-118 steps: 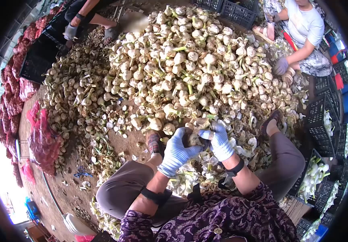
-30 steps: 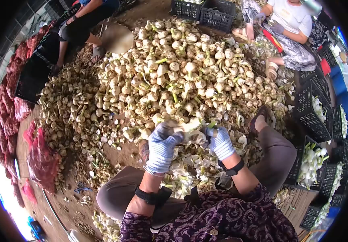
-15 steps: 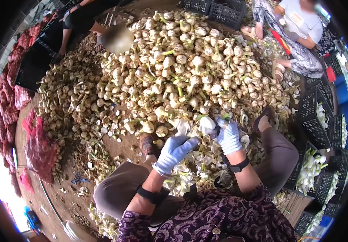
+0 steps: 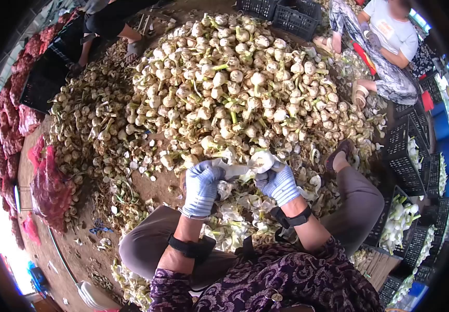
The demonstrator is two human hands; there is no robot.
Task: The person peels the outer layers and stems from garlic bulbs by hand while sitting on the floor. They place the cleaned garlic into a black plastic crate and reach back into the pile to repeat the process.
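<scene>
A pale garlic bulb (image 4: 260, 161) is gripped in my right hand (image 4: 277, 183), its rounded face turned up. My left hand (image 4: 200, 186), in a striped white and blue glove, is closed around the end of a whitish peel strip (image 4: 236, 170) that stretches toward the bulb. Both gloved hands are just in front of a large heap of unpeeled garlic (image 4: 219, 88). Below them, loose white and yellowish skins (image 4: 235, 221) cover the ground between my legs.
Black crates (image 4: 407, 151) stand along the right, one with peeled garlic (image 4: 400, 221). Another person (image 4: 391, 31) sits at the upper right; a second person's legs (image 4: 125, 34) are at the upper left. A pink mesh bag (image 4: 51, 190) lies at the left, near stacked red sacks (image 4: 8, 130).
My left hand has moved left and turned upright, now holding a peel strip. My right hand has shifted left and down with the bulb. The person at the upper left has moved.
</scene>
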